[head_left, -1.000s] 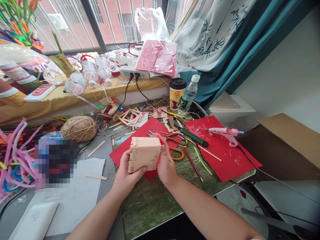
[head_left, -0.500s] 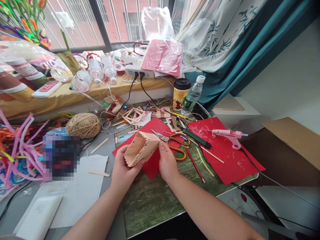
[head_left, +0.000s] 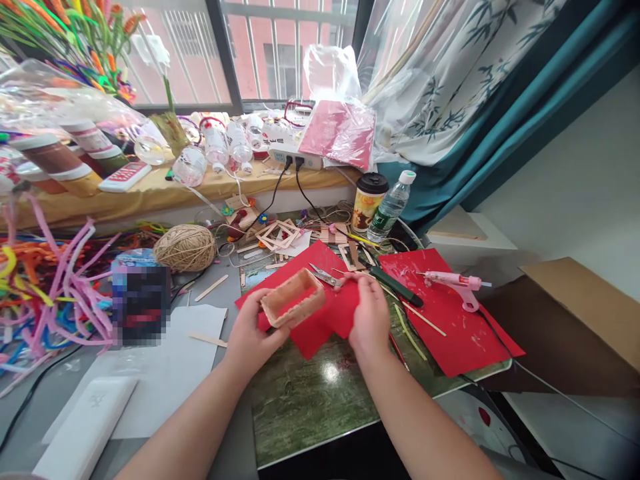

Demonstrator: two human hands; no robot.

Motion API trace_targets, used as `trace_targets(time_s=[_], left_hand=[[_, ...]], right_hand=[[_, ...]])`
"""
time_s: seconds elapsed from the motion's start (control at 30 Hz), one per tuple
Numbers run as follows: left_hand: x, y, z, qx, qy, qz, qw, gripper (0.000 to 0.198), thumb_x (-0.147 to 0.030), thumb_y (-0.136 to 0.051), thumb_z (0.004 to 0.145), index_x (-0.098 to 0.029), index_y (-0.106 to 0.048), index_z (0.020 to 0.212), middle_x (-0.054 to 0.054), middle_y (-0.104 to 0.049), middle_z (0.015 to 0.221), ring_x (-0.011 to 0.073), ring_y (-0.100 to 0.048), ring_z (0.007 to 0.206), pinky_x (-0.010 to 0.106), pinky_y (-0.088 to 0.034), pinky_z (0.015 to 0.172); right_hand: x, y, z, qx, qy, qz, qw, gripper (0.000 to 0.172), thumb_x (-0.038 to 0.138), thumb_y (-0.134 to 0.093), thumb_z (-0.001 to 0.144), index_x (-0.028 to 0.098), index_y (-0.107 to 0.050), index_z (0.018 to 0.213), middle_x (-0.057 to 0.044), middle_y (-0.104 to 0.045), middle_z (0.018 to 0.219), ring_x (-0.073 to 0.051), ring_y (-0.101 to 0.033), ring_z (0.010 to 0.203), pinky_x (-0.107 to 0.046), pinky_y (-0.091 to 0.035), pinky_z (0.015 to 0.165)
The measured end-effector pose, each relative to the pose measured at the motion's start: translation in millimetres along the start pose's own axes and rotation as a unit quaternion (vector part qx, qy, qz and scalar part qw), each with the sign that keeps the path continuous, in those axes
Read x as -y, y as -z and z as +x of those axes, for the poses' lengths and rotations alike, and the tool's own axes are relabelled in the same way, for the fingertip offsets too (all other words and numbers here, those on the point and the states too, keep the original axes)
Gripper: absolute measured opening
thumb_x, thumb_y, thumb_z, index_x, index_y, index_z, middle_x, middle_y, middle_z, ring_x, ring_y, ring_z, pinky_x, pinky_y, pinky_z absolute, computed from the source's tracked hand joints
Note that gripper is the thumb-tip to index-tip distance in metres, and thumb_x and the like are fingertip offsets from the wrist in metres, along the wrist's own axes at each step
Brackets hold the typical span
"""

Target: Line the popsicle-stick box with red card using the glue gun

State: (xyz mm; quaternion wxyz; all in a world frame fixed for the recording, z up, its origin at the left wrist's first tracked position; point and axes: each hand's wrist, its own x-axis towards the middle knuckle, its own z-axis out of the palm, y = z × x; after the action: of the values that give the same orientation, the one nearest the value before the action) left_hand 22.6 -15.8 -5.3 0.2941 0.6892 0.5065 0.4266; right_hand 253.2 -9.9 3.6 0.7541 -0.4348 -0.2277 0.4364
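Note:
In my left hand is a small box-shaped frame of craft sticks with scalloped edges, held tilted by its left end. Red shows through its hollow middle. My right hand is closed over the handle end of the scissors, and their blades point left toward the stick frame. The orange handles are hidden behind my fingers. Below both hands lies a red sheet on the green tabletop. A green-handled tool and a thin stick lie right beside my right hand.
A pink glue gun rests on another red sheet at the right, its cord trailing off. Behind stand a lidded paper cup and a water bottle. Twine, pipe cleaners and white paper lie left.
My right hand has let go of the stick frame and moved right onto the scissors' handles. The frame, now in my left hand alone, has turned to show its hollow inside. The view has shifted slightly.

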Motion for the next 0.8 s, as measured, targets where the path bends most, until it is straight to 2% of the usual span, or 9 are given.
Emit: trace_targets(time_s=[0.03, 0.1, 0.17, 0.27, 0.33, 0.43, 0.6, 0.7, 0.8], left_hand=[[-1, 1.6, -2, 0.050, -0.012, 0.013, 0.999, 0.062, -0.033, -0.084, 0.081, -0.026, -0.055, 0.135, 0.009, -0.068, 0.131, 0.0298, -0.068, 0.118, 0.041, -0.054, 0.100], [-7, 2.4, -5, 0.146, -0.031, 0.024, 0.989, 0.063, -0.034, -0.084, 0.080, -0.027, -0.054, 0.136, 0.009, -0.069, 0.131, 0.0295, -0.069, 0.116, 0.039, -0.055, 0.096], [-13, 0.8, -8, 0.220, -0.048, 0.038, 0.974, 0.061, -0.037, -0.084, 0.080, -0.027, -0.055, 0.133, 0.008, -0.070, 0.127, 0.0285, -0.071, 0.110, 0.038, -0.055, 0.090], [-22, -2.2, -9, 0.277, -0.074, 0.067, 0.956, 0.052, -0.042, -0.084, 0.082, -0.027, -0.057, 0.123, 0.006, -0.071, 0.117, 0.0271, -0.070, 0.100, 0.037, -0.053, 0.083], [-25, -3.0, -8, 0.291, -0.086, 0.066, 0.951, 0.050, -0.044, -0.084, 0.083, -0.026, -0.057, 0.120, 0.006, -0.071, 0.115, 0.0267, -0.070, 0.099, 0.037, -0.052, 0.083], [-24, -2.5, -7, 0.288, -0.091, 0.056, 0.952, 0.051, -0.044, -0.086, 0.082, -0.026, -0.057, 0.119, 0.005, -0.070, 0.113, 0.0264, -0.069, 0.099, 0.036, -0.051, 0.083], [-21, -2.1, -7, 0.278, -0.095, 0.045, 0.955, 0.049, -0.041, -0.088, 0.080, -0.026, -0.057, 0.115, 0.003, -0.071, 0.107, 0.0260, -0.069, 0.094, 0.035, -0.049, 0.078], [-20, -2.3, -7, 0.275, -0.102, 0.038, 0.955, 0.050, -0.041, -0.089, 0.079, -0.026, -0.059, 0.116, 0.005, -0.072, 0.108, 0.0274, -0.070, 0.096, 0.035, -0.049, 0.079], [-18, -2.2, -7, 0.278, -0.107, 0.035, 0.954, 0.052, -0.045, -0.088, 0.080, -0.026, -0.061, 0.120, 0.006, -0.072, 0.110, 0.0289, -0.071, 0.098, 0.037, -0.050, 0.081]], right_hand=[[12, 4, 2, -0.023, 0.030, 0.014, 0.999, 0.009, 0.033, -0.066, 0.097, 0.025, -0.066, 0.101, -0.002, -0.078, 0.100, -0.021, -0.075, 0.085, -0.047, -0.063, 0.092], [37, 12, 2, -0.043, 0.092, 0.008, 0.995, 0.016, 0.019, -0.064, 0.090, 0.025, -0.065, 0.105, -0.004, -0.076, 0.114, -0.022, -0.075, 0.099, -0.051, -0.061, 0.100], [57, 14, -7, -0.002, 0.123, -0.030, 0.992, 0.023, 0.017, -0.060, 0.091, 0.026, -0.064, 0.113, -0.008, -0.072, 0.126, -0.025, -0.073, 0.112, -0.056, -0.059, 0.105], [67, 8, -32, 0.099, 0.140, -0.119, 0.978, 0.026, 0.017, -0.055, 0.097, 0.027, -0.061, 0.120, -0.011, -0.064, 0.140, -0.029, -0.070, 0.122, -0.060, -0.057, 0.108], [63, 3, -48, 0.160, 0.163, -0.201, 0.953, 0.024, 0.017, -0.052, 0.099, 0.028, -0.062, 0.118, -0.011, -0.060, 0.143, -0.030, -0.066, 0.128, -0.061, -0.052, 0.115], [56, 3, -61, 0.254, 0.231, -0.319, 0.883, 0.027, 0.014, -0.048, 0.102, 0.029, -0.061, 0.122, -0.012, -0.057, 0.143, -0.030, -0.059, 0.138, -0.061, -0.045, 0.121], [66, 21, -57, 0.344, 0.310, -0.428, 0.776, 0.046, 0.009, -0.053, 0.098, 0.032, -0.056, 0.137, -0.014, -0.053, 0.147, -0.033, -0.054, 0.144, -0.063, -0.050, 0.118], [77, 28, -49, 0.353, 0.336, -0.446, 0.751, 0.051, 0.006, -0.056, 0.097, 0.035, -0.056, 0.140, -0.013, -0.052, 0.148, -0.033, -0.060, 0.138, -0.063, -0.054, 0.115], [85, 27, -42, 0.377, 0.322, -0.434, 0.752, 0.050, 0.004, -0.054, 0.099, 0.035, -0.059, 0.138, -0.011, -0.055, 0.148, -0.030, -0.065, 0.135, -0.058, -0.058, 0.113]])
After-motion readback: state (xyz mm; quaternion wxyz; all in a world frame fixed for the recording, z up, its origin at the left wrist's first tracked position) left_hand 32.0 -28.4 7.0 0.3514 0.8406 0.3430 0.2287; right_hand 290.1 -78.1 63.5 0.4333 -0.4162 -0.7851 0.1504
